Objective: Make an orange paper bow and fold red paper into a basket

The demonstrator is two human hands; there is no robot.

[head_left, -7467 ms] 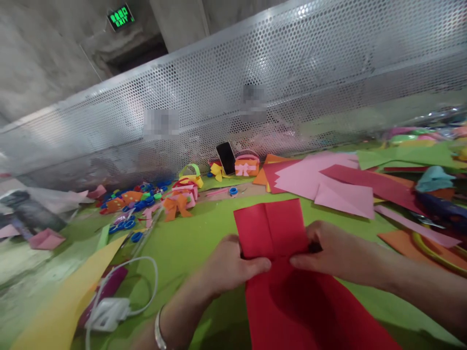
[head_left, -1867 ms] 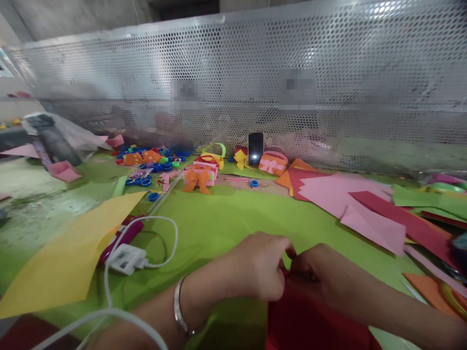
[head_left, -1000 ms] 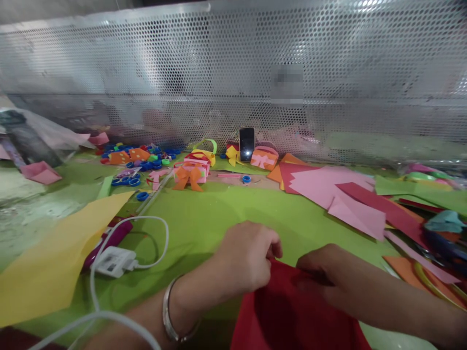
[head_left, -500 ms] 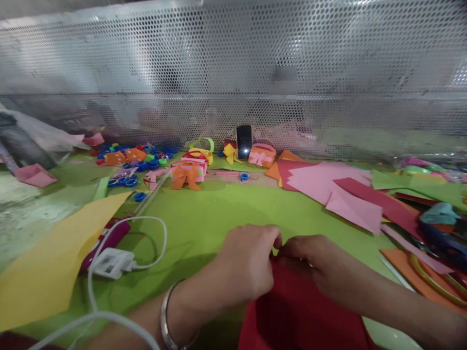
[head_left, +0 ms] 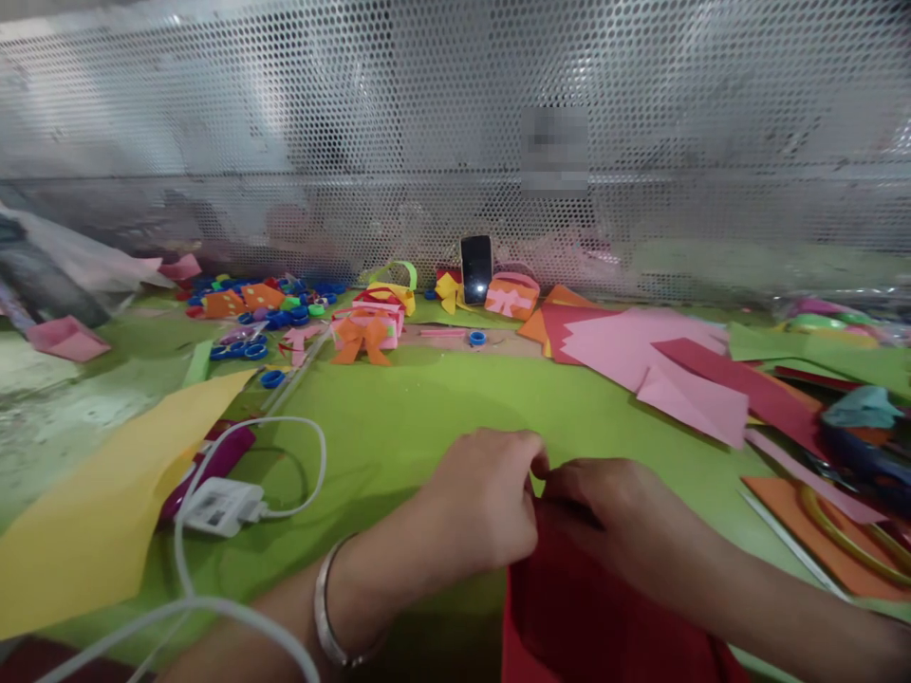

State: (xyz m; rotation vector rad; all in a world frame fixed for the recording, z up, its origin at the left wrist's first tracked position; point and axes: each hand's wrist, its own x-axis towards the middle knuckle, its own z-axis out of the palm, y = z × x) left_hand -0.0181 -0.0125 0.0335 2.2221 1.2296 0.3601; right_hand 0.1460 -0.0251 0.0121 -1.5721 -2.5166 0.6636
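A folded piece of dark red paper (head_left: 604, 617) stands at the front, low in the view, its near part cut off by the lower edge. My left hand (head_left: 491, 498), with a silver bangle on the wrist, pinches its top left edge. From the other side my right hand (head_left: 619, 507) grips the same top edge, fingers curled over it. The two hands almost meet at the upper corner. Their fingertips are partly hidden, so the exact fold between them cannot be made out.
A white charger (head_left: 224, 506) with its looping cable and a yellow sheet (head_left: 106, 512) lie at left. Pink paper sheets (head_left: 633, 346) spread at right, near scissors (head_left: 864, 465). Small paper bags (head_left: 366, 327) and a phone (head_left: 476, 269) stand before a perforated metal panel (head_left: 455, 114).
The red paper's left edge has shifted a little to the right and looks more upright. Both hands keep their grip at nearly the same spot.
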